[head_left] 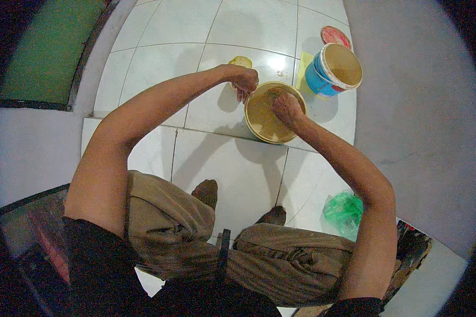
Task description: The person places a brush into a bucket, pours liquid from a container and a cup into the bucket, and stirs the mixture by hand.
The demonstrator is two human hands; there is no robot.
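Head view: looking down on a white tiled floor (158, 74), both bare arms reaching forward from black short sleeves
Tub: a round, cream-rimmed tub (254, 134) stands on the floor in front of the person, its open mouth facing up and its inside tan-brown
Right hand: the right hand (287, 109) is down inside the tub, toward its upper right part; its fingers are hidden or blurred, so whether they are apart, together or closed on something I cannot tell
Left hand: the left hand (243, 80) is at the tub's upper left rim, fingers bent and pointing down; whether they grip anything or touch the rim I cannot tell
Yellow container: a small yellow container (240, 61) shows just beyond the left hand, partly covered by it
Blue bucket: an open blue bucket (318, 79) with a white rim stands right of the tub, tan-brown inside
Beside the bucket: a red round lid (335, 36) lies behind it, a yellow sheet (303, 71) at its left
Green bag: a crumpled green plastic bag (344, 208) lies near the right forearm
Legs: brown trousers (169, 206), knees bent, dark-covered feet on the tiles
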